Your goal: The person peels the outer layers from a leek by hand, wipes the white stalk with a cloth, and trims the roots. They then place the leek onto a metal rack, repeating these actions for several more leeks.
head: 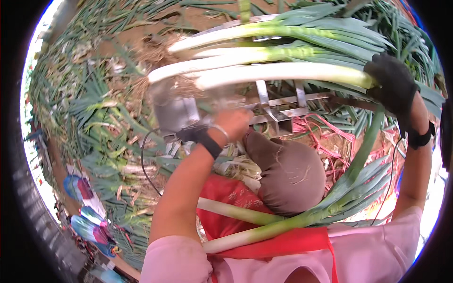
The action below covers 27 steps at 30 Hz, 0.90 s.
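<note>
My left hand (231,123), bare and blurred, is beside the metal rack (262,90), below the root end of a white leek stalk; whether it holds anything cannot be told. A blurred grey metal plate (173,109) shows to its left. My right hand (393,78), in a black glove, is closed around the green part of that leek (283,72), which lies nearly level with its roots to the left. More leeks (233,58) lie behind it across the rack. Two other leeks (247,238) lie over my lap and red apron.
Leek leaves and trimmings (106,141) cover the ground at left. Pink-red strips (329,141) lie below the rack at right. My knee (293,177), in brown cloth, is between my arms. Blue and maroon things (92,223) lie at lower left. Black cables hang by both wrists.
</note>
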Tool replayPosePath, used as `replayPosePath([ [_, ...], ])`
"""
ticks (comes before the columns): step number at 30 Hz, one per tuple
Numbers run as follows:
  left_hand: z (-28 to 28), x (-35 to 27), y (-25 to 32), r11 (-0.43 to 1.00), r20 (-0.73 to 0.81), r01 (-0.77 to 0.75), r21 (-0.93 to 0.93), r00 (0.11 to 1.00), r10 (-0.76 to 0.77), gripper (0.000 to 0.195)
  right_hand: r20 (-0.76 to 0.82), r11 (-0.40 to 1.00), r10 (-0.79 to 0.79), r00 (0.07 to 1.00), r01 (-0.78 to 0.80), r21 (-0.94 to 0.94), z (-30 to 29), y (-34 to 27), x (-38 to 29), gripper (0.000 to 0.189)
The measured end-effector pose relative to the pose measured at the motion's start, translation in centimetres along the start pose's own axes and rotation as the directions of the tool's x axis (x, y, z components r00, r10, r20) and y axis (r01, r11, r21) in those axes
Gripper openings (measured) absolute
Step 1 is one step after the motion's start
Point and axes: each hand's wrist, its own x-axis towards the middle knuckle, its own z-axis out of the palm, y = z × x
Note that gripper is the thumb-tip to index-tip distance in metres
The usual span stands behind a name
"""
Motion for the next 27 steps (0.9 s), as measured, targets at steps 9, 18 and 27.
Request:
replayPosePath([
  [9, -0.3, -3.1, 4.5, 0.945, -0.240, 0.092, -0.315, 0.955, -0.173, 0.028, 0.338, 0.995, -0.101, 0.935, 0.099, 0.026, 6.1, -10.0, 7.1, 0.021],
  [18, -0.9, -5.9, 4.2, 0.967, -0.753, 0.013, -0.253, 0.625, -0.206, 0.039, 0.241, 0.999, -0.043, 0.969, 0.036, 0.031, 6.1, -11.7, 7.3, 0.022],
  [27, 2.8, -2.0, 0.0, 0.977, -0.685, 0.203, -0.059, 0.704, -0.188, 0.055, 0.257, 0.999, -0.004, 0.967, -0.005, 0.035, 13.7, -12.9, 6.0, 0.013],
])
